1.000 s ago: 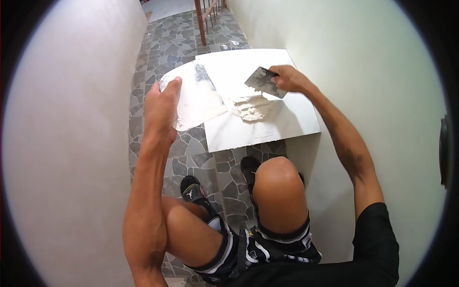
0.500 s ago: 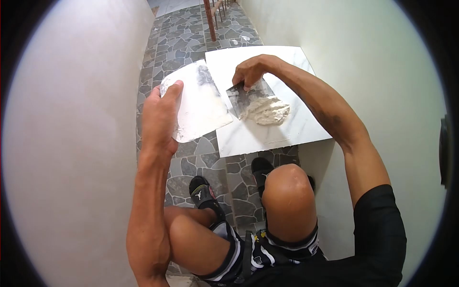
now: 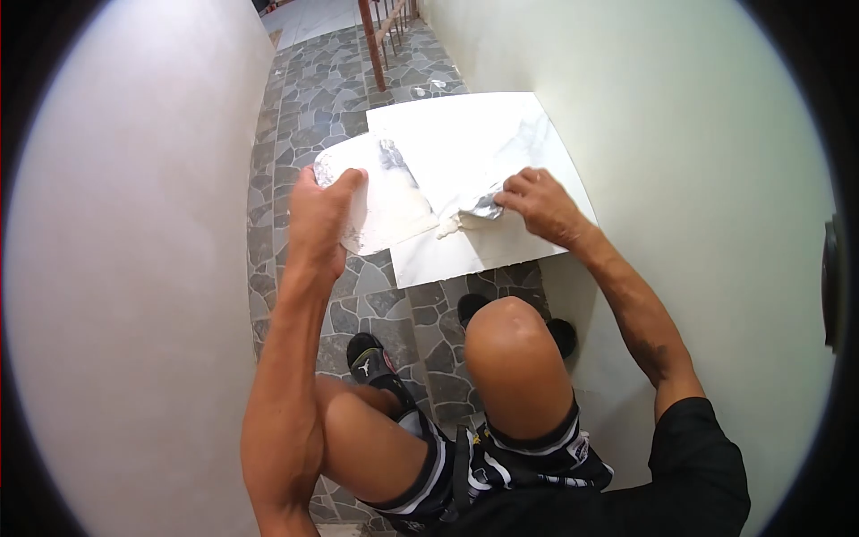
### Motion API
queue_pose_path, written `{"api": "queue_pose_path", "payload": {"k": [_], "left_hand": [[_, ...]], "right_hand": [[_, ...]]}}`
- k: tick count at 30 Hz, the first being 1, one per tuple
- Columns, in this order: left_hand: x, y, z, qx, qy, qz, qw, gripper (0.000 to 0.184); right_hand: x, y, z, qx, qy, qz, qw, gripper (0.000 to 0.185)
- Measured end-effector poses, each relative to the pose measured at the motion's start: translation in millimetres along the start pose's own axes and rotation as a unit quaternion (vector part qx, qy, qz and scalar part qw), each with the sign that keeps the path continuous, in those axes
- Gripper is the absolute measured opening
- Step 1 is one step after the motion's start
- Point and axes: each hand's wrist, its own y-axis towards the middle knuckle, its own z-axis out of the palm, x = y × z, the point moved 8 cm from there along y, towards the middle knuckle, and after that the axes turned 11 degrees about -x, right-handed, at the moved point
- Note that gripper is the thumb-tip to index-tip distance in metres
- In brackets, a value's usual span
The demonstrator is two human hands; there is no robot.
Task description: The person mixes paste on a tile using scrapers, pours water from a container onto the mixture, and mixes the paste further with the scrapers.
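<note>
My left hand (image 3: 315, 219) grips a thin white plate (image 3: 380, 201) with rounded corners, its thumb on top and the fingers underneath. Grey and cream smears mark the plate's face. In my right hand (image 3: 548, 213) is a flat putty knife (image 3: 484, 206), pinched between thumb and fingers and tilted. Cream-coloured putty (image 3: 449, 225) clings around the knife's lower left side, close to the plate's right edge. Both tools are over a white marbled tile (image 3: 474, 255); whether the knife touches it I cannot tell.
Pale walls (image 3: 134, 268) stand close on both sides of a stone-patterned floor (image 3: 304, 98). Ahead rises a reddish-brown metal post (image 3: 372, 49) with bars. My bent knee (image 3: 517, 353) is near the tile's front edge, and a sandal (image 3: 369, 360) is on the floor.
My right hand has turned over and moved right and down, and the putty pile is gathered up by the knife. The plate has shifted slightly right with my left hand.
</note>
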Motion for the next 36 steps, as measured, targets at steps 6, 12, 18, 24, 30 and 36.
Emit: {"api": "queue_pose_path", "payload": {"k": [6,12,18,24,30,36], "left_hand": [[13,-8,25,0.037,0.035,-0.015,0.999,0.043],[23,-3,39,0.043,0.027,0.011,0.999,0.044],[23,-6,50,0.067,0.031,0.042,0.996,0.038],[36,8,47,0.057,0.096,0.049,0.993,0.034],[26,0,58,0.067,0.121,0.149,0.979,0.037],[11,-13,79,0.066,0.205,0.275,0.937,0.034]], "right_hand": [[15,-23,-12,-0.059,-0.05,0.017,0.997,0.027],[25,-41,-14,-0.082,-0.071,0.046,0.993,0.033],[31,-43,-29,-0.096,-0.066,0.043,0.992,0.027],[28,-47,-33,-0.1,-0.065,0.053,0.991,0.026],[21,-42,-45,-0.102,-0.045,0.087,0.99,0.024],[-40,-48,-58,0.002,0.157,0.435,0.887,0.017]]}}
